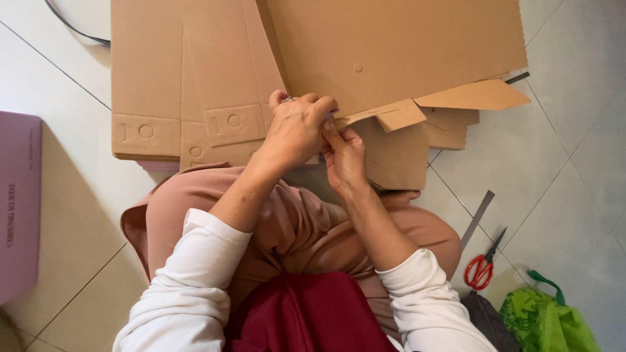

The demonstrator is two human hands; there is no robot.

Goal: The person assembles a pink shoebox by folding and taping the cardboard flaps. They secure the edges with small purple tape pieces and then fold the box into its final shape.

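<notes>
At the centre of the frame both hands meet on the lower edge of a flat cardboard sheet [391, 45] that fills the upper middle. The left hand [297, 130] curls over the edge, fingers [313, 104] bent close together and pressed on the cardboard. The right hand [344, 160] sits just beside it, touching it, fingers pinched on a folded flap [398, 116]. More flat cardboard [176, 78] lies stacked at upper left on the tiled floor [574, 130]. Red-handled scissors [482, 267] and a green bag [548, 319] lie at lower right, a pink box [19, 202] at the left edge.
</notes>
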